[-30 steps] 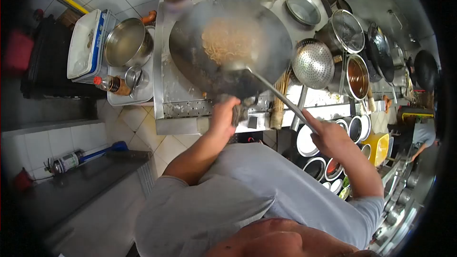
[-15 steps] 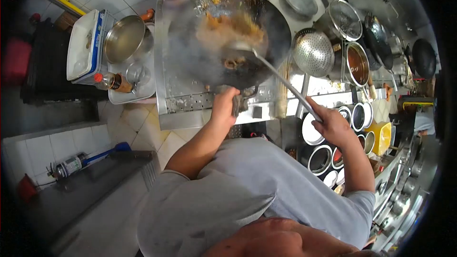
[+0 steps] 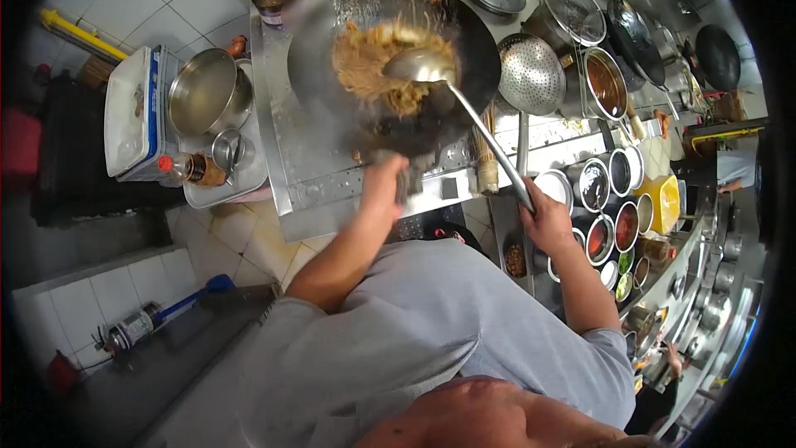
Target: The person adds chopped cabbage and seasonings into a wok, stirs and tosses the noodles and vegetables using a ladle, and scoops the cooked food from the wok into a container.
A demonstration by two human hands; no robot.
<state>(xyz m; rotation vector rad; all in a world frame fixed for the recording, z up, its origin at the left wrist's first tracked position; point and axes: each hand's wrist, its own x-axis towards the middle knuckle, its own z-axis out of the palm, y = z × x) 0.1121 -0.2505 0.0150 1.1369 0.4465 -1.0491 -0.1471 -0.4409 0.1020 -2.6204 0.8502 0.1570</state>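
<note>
A large dark wok (image 3: 474,108) sits on the stove, with brown strands of food that look like noodles (image 3: 352,66) inside. My left hand (image 3: 383,189) is closed around a dark grey cloth (image 3: 405,180) at the wok's near edge; the handle under it is hidden. In my right hand (image 3: 547,217) I grip the long handle of a metal ladle (image 3: 417,66). Its bowl is over the wok, against the food. Steam and motion blur soften the wok's left side and near edge.
Right of the wok rests a perforated strainer (image 3: 531,75), beside a pot of reddish-brown sauce (image 3: 608,83). Several seasoning containers (image 3: 594,186) line the right counter. On the left stand a metal bowl (image 3: 207,95) and a bottle with a red cap (image 3: 192,168).
The food, earlier blurred and spread at the far side, now lies gathered mid-wok. The ladle's bowl has moved up the view, and my right hand has shifted left. There is less steam.
</note>
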